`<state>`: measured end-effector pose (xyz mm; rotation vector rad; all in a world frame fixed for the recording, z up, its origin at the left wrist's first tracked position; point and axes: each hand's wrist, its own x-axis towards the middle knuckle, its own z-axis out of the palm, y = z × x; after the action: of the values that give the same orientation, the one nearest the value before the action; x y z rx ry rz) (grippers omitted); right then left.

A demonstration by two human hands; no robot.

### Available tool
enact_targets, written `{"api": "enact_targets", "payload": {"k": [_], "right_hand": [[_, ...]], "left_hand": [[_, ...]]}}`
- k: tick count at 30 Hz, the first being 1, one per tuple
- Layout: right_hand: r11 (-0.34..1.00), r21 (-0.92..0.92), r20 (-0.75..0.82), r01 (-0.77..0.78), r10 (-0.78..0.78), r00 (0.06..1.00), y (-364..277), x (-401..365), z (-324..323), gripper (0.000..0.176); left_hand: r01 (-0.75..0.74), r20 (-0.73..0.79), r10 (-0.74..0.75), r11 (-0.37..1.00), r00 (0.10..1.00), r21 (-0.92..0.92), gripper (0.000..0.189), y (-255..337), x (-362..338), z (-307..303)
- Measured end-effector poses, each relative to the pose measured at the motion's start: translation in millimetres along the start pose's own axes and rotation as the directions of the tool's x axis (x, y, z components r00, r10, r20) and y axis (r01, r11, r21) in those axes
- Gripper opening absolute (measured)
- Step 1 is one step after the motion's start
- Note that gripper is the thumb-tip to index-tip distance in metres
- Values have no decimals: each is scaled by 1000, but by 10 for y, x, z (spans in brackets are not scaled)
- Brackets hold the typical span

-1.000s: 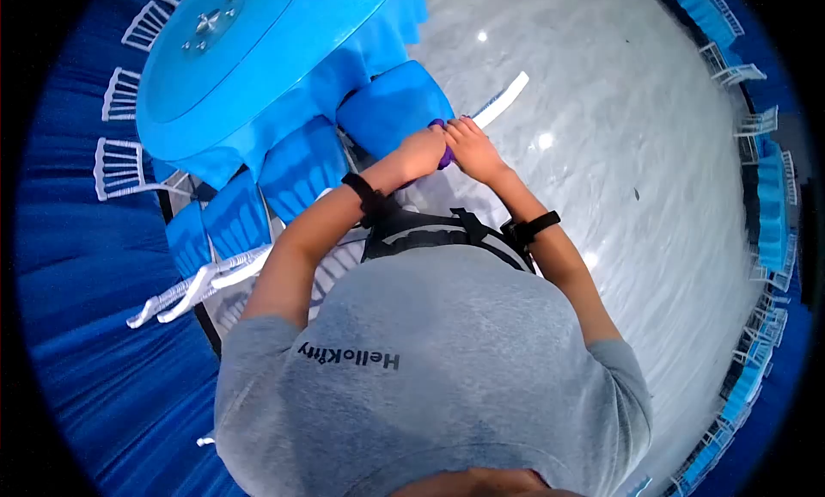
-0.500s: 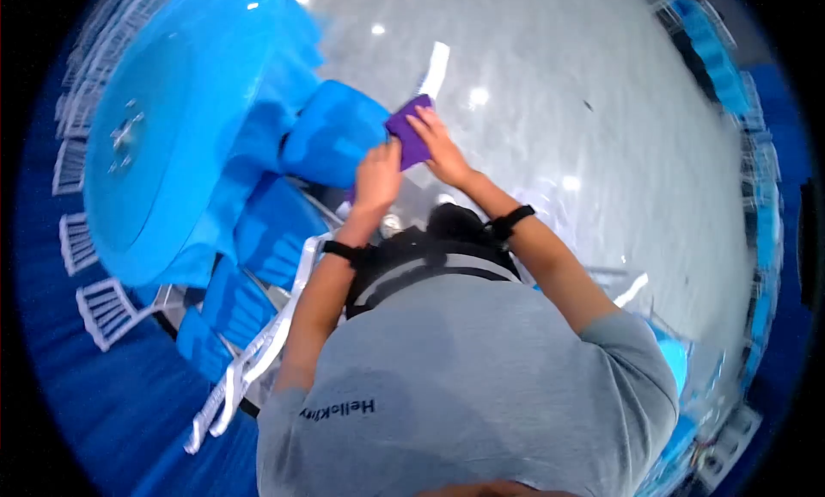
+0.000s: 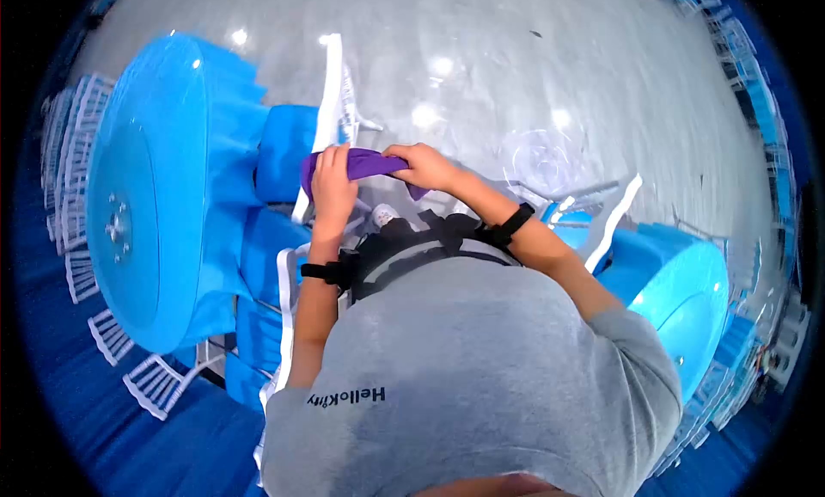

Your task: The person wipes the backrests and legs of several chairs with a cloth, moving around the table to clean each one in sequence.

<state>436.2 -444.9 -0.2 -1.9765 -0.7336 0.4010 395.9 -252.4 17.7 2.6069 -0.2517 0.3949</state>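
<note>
A purple cloth (image 3: pixel 371 162) spans the gap between my two hands, loosely bunched along its length. My left hand (image 3: pixel 333 186) is closed on its left end, beside the white back (image 3: pixel 330 93) of a chair. Some of the cloth droops past the fingers there. With fingers wrapped around the other end, my right hand (image 3: pixel 424 167) holds the cloth, and a purple corner hangs below it. The blue seat (image 3: pixel 284 153) of the chair lies just left of my left hand.
To the left stands a round table (image 3: pixel 180 187) under a blue cloth, with more blue-seated chairs (image 3: pixel 262 248) along its near side. A second blue-covered table (image 3: pixel 687 299) and a white chair back (image 3: pixel 614 222) are at my right. Grey shiny floor (image 3: pixel 481 58) stretches ahead.
The view has turned and moved. The purple cloth went from a flat folded piece near the chair seat to a bunched strip between my hands, which are now farther apart.
</note>
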Motion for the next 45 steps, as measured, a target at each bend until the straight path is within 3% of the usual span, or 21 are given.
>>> {"api": "enact_targets", "payload": {"k": [3,5,7,11,13,16,18,19,20,21,25,27,29,31,32,35,37,39,41,43,45], "right_hand": [[985,-62,-132,-158,149,980,-86,-447,-499,19],[960,121,-233,-252,274,933,-2,-799,-835,19],[957,108,-357,-269,290,888,65,-1111,-1042,23],[867,183,-473,-464,491,732,110,-1868,-1319,35],[782,328,-533,-530,616,580,48,-2157,-1342,42],[724,338,-634,-602,647,423,54,-2570,-1341,46],[774,421,-726,-473,600,337,122,-2812,-1279,39],[804,456,-779,-382,568,265,39,-2909,-1233,35],[855,371,-867,-361,458,194,-34,-3008,-1191,30],[838,417,-869,-352,481,116,-151,-3092,-1154,29],[684,646,-757,-338,631,-170,-463,-3456,-824,30],[542,807,-586,-237,784,-206,-792,-3441,-730,34],[448,683,-699,-577,630,-339,-793,-3426,-356,57],[149,719,-524,-679,758,-389,-817,-3211,-175,72],[106,792,-426,-602,801,-420,-714,-3124,-89,78],[30,755,-591,-655,464,-660,-270,-2884,232,51],[112,767,-638,-632,245,-730,-132,-2862,312,37],[224,768,-640,-600,247,-727,-90,-2963,320,31],[201,827,-563,-525,301,-770,-164,-3045,208,29],[190,869,-494,-456,340,-800,-110,-3224,198,27],[230,803,-597,-550,304,-743,112,-3464,358,24]], "left_hand": [[31,50,-23,988,998,-154,43,330,246,206],[-26,101,64,941,993,-338,41,613,478,415],[-96,85,165,844,983,-527,34,794,691,683],[-260,181,428,779,886,-570,22,1571,1069,983],[-374,170,636,626,753,-684,18,1892,1284,1111],[-354,285,784,529,551,-771,18,2368,1552,1375],[-330,415,844,520,340,-788,20,2741,1633,1578],[-256,403,858,487,317,-835,21,2960,1606,1622],[-204,444,867,488,227,-849,22,3175,1594,1666],[-158,471,872,488,132,-858,22,3382,1604,1745],[-111,283,936,265,-208,-958,19,4055,1419,2053],[-113,-21,914,-73,-406,-991,17,4316,1338,2081],[-96,-216,737,-356,-640,-930,25,4483,1231,2160],[3,-62,641,-92,-765,-996,32,4453,1059,2148],[4,19,622,35,-783,-999,37,4415,937,2137],[-187,-140,639,-417,-756,-890,33,4155,589,2388],[-205,-109,661,-379,-743,-902,31,4172,496,2458],[-304,1,766,-254,-643,-918,30,4216,441,2582],[-350,-10,777,-296,-630,-889,31,4263,424,2706],[-433,305,563,-106,-768,-895,34,4398,477,2622],[-360,270,646,-8,-714,-933,37,4375,500,2666]]}}
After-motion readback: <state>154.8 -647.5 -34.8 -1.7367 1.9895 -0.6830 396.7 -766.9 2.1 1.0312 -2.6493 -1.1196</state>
